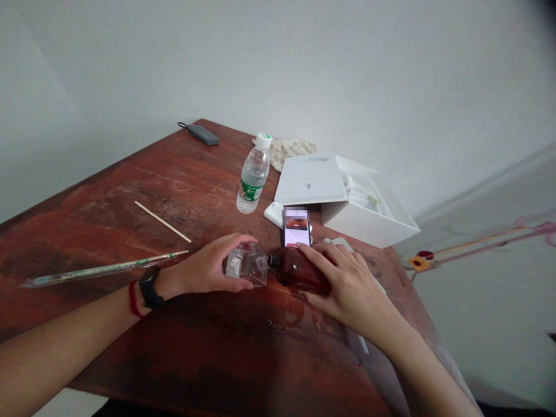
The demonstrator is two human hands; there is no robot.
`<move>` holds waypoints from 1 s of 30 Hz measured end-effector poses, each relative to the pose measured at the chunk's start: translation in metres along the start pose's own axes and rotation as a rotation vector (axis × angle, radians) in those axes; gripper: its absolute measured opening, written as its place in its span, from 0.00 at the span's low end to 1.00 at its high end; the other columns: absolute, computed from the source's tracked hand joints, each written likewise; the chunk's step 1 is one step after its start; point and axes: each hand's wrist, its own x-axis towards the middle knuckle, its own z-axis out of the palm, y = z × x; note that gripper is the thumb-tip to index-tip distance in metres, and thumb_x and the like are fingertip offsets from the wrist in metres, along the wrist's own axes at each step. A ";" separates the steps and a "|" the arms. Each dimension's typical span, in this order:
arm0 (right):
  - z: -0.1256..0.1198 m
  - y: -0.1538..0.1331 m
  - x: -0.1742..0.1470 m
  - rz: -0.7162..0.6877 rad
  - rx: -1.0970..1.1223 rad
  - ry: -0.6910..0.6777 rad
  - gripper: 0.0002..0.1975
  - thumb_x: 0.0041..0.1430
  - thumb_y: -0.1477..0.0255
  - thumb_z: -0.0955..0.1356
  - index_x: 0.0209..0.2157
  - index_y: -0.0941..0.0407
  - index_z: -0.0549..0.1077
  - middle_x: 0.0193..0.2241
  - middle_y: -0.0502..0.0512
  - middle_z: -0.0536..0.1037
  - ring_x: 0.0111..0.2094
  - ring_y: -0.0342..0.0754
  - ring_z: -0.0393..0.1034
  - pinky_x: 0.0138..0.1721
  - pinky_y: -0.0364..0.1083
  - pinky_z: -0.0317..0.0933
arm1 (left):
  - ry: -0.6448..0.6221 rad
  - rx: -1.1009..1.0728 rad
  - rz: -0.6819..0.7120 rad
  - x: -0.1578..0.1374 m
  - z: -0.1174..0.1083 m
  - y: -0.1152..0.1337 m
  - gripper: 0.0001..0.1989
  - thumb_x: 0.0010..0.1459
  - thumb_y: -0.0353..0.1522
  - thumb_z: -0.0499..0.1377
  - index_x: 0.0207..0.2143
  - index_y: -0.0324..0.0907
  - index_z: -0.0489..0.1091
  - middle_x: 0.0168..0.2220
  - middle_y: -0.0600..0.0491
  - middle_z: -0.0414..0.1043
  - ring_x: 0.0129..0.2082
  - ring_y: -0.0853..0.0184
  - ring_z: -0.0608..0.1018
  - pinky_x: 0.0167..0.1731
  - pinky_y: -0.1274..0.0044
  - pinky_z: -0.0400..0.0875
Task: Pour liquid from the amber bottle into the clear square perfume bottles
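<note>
"So, starting nearest you, what's there?"

"Clear drops [275, 325] on the reddish-brown wooden tabletop [208, 347], then both hands just beyond."

"And the fingers?"

"On my left hand [217, 263] they curve round a small clear plastic bottle [249, 263]; on my right hand [351, 278] they're spread over a glossy dark reddish-brown bottle [299, 269]. Both are full."

"How do the bottles lie?"

"Sideways, end to end between the hands. The brown one's long axis runs across my view, its black neck [273, 262] pointing left at the clear one's mouth. I judge the coming move turns on those two openings lining up; I can't tell whether they touch. My left hand is nearer the join."

"Poses?"

"Left forearm in from the lower left, wrist nearly straight; right forearm from the lower right, back of the hand uppermost."

"Farther off?"

"A lit rectangular phone [297, 236] just behind the brown bottle, an open white cardboard box [369, 223], a standing clear plastic water bottle with a green label [251, 188], and farthest, a flat dark-grey device [204, 135]."
</note>
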 end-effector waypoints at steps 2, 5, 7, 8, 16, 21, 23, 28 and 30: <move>0.001 0.000 0.000 -0.001 0.000 0.003 0.35 0.63 0.63 0.76 0.68 0.54 0.70 0.53 0.67 0.79 0.50 0.67 0.74 0.45 0.59 0.68 | 0.004 -0.004 0.003 0.000 0.001 -0.001 0.38 0.55 0.45 0.75 0.63 0.43 0.67 0.58 0.44 0.77 0.55 0.51 0.80 0.59 0.62 0.74; 0.001 0.000 0.000 -0.005 0.004 0.004 0.35 0.62 0.64 0.76 0.68 0.54 0.69 0.53 0.67 0.79 0.50 0.67 0.74 0.46 0.60 0.68 | 0.000 -0.010 0.006 0.000 0.001 -0.002 0.38 0.56 0.45 0.75 0.63 0.44 0.67 0.58 0.44 0.77 0.55 0.51 0.81 0.59 0.61 0.74; 0.001 0.000 0.000 -0.001 0.011 0.005 0.35 0.62 0.65 0.76 0.68 0.54 0.69 0.53 0.67 0.79 0.51 0.67 0.73 0.48 0.60 0.68 | 0.000 -0.008 0.008 0.000 0.001 -0.003 0.38 0.56 0.45 0.75 0.64 0.44 0.67 0.59 0.44 0.77 0.55 0.51 0.81 0.60 0.61 0.74; 0.001 0.000 -0.001 0.003 0.016 0.004 0.35 0.62 0.66 0.76 0.68 0.54 0.69 0.54 0.67 0.79 0.52 0.67 0.73 0.48 0.60 0.68 | 0.001 -0.005 0.011 0.000 0.001 -0.003 0.38 0.56 0.45 0.75 0.64 0.44 0.67 0.59 0.44 0.76 0.55 0.51 0.81 0.60 0.61 0.74; 0.001 -0.001 -0.001 0.003 0.002 0.006 0.34 0.61 0.66 0.77 0.67 0.55 0.70 0.53 0.68 0.79 0.54 0.69 0.72 0.47 0.60 0.69 | 0.006 0.009 0.025 0.000 0.002 -0.005 0.39 0.56 0.45 0.75 0.64 0.44 0.67 0.59 0.44 0.77 0.55 0.51 0.81 0.59 0.61 0.74; 0.001 -0.001 -0.001 0.010 0.009 0.006 0.34 0.62 0.65 0.77 0.67 0.54 0.70 0.53 0.67 0.79 0.53 0.68 0.72 0.48 0.60 0.69 | 0.007 0.001 0.019 0.000 0.002 -0.005 0.39 0.56 0.45 0.75 0.64 0.44 0.66 0.60 0.43 0.76 0.56 0.51 0.80 0.60 0.60 0.74; 0.001 0.000 -0.001 0.011 0.010 0.007 0.34 0.62 0.65 0.76 0.67 0.54 0.70 0.53 0.67 0.79 0.53 0.68 0.72 0.48 0.61 0.69 | 0.008 -0.002 0.021 0.000 0.002 -0.005 0.39 0.56 0.45 0.75 0.64 0.44 0.66 0.59 0.44 0.76 0.56 0.51 0.80 0.60 0.60 0.75; 0.002 -0.001 -0.002 0.016 0.016 0.005 0.34 0.62 0.66 0.76 0.67 0.54 0.70 0.53 0.68 0.79 0.54 0.69 0.72 0.48 0.61 0.69 | 0.005 -0.002 0.022 0.000 0.003 -0.005 0.38 0.56 0.45 0.75 0.64 0.44 0.67 0.58 0.44 0.77 0.55 0.51 0.81 0.59 0.61 0.75; 0.002 -0.001 -0.002 0.017 0.015 0.003 0.34 0.62 0.65 0.76 0.68 0.54 0.70 0.53 0.67 0.79 0.54 0.69 0.72 0.48 0.61 0.69 | 0.006 0.000 0.022 0.000 0.003 -0.005 0.39 0.56 0.45 0.75 0.65 0.44 0.66 0.59 0.43 0.76 0.56 0.50 0.81 0.60 0.60 0.74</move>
